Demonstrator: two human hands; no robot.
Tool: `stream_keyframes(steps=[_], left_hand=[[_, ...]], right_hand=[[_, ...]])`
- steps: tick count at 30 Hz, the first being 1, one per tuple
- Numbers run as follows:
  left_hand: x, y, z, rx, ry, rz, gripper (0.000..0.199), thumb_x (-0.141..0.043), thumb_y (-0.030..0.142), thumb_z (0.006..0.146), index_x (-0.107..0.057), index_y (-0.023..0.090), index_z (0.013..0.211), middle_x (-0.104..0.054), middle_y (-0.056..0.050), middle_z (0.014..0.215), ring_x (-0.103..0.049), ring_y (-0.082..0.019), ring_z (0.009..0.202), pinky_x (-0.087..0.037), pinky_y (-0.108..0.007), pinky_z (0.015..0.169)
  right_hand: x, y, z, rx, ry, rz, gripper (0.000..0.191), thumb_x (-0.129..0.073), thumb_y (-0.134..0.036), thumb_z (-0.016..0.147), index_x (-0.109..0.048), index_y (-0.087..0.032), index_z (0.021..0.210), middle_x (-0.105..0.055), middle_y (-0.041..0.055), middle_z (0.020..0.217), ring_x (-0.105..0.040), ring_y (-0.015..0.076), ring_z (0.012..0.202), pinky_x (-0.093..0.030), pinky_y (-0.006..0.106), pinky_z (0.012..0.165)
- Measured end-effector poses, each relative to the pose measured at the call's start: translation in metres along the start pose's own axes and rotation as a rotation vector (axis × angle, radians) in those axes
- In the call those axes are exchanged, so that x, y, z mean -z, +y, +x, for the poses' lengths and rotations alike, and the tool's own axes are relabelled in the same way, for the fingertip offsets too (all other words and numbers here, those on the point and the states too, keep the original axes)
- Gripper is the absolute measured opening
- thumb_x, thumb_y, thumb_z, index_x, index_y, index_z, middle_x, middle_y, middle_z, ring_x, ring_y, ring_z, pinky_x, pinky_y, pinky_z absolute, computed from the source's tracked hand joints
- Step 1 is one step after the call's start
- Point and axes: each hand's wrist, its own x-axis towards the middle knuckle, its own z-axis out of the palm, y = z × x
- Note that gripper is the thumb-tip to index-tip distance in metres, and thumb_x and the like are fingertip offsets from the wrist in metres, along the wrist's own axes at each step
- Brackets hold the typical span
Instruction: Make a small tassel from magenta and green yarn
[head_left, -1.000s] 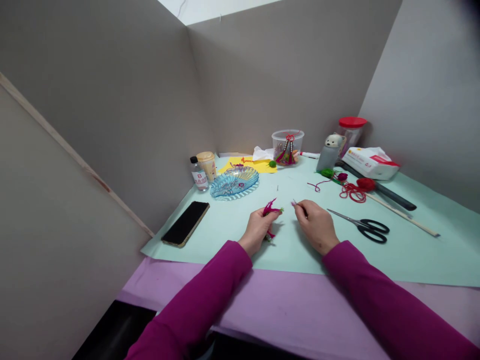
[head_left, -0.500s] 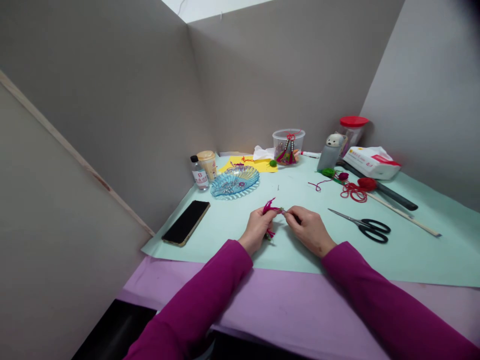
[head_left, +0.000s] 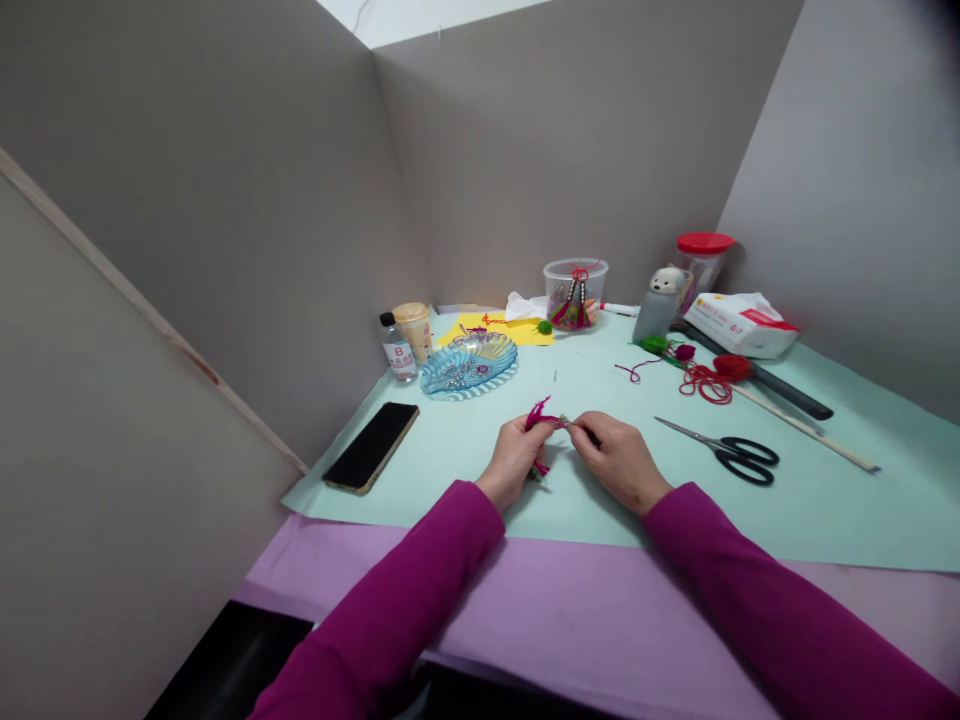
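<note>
While I'm watching this feed from a distance, the right fingertips (head_left: 574,425) are pinching the green-and-magenta tip of a small yarn tassel (head_left: 544,419), pressed together on it. The left fingers (head_left: 525,432) are curling around the tassel's body, and magenta yarn ends are sticking out above and below them. Something small and dark is showing just beside the right fingers, but I can't tell what it is. The left hand (head_left: 514,460) and right hand (head_left: 619,462) are meeting at the tassel, holding it between them above the mint paper (head_left: 825,510), with magenta sleeves (head_left: 765,600) running back to the near edge. To the right, black-handled scissors (head_left: 739,460) are lying open, near a wooden stick (head_left: 802,435). Red yarn (head_left: 705,383), a green yarn ball (head_left: 655,345) and a loose magenta thread (head_left: 636,370) are lying further up. To the left, a black phone (head_left: 371,447) is lying face up, and a blue glass dish (head_left: 469,365) is sitting near yellow paper (head_left: 487,328). Behind them, a clear tub (head_left: 575,295) is holding tassels, beside a red-lidded jar (head_left: 703,265) and a tissue pack (head_left: 741,325). Grey partition walls (head_left: 562,150) are boxing in the table on the lilac sheet (head_left: 525,610).
</note>
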Motion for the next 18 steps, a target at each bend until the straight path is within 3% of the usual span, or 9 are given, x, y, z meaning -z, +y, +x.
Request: stream_keyframes(steps=[11,18], left_hand=[[-0.0005,-0.0004,-0.0002,-0.031,0.01,0.015,0.019,-0.065,0.029,0.069,-0.054,0.016,0.075,-0.032,0.009,0.047,-0.027,-0.005,0.039,-0.021,-0.021,0.041],[-0.002,-0.0003,-0.0004,-0.031,0.024,0.05,0.022,-0.068,0.032,0.068,-0.055,0.014,0.072,-0.033,0.008,0.046,-0.028,-0.005,0.04,-0.02,-0.021,0.041]], right_hand=[[-0.0019,0.0035,-0.0001,0.017,-0.025,-0.057,0.025,-0.041,-0.029,0.089,-0.055,-0.02,0.071,-0.061,0.0018,0.071,-0.052,0.0133,0.063,-0.034,0.025,0.062],[-0.0044,0.0,-0.0027,0.091,0.03,-0.376,0.03,-0.037,-0.03,0.093,-0.058,-0.019,0.075,-0.06,0.0037,0.074,-0.052,0.0128,0.063,-0.024,0.026,0.053]])
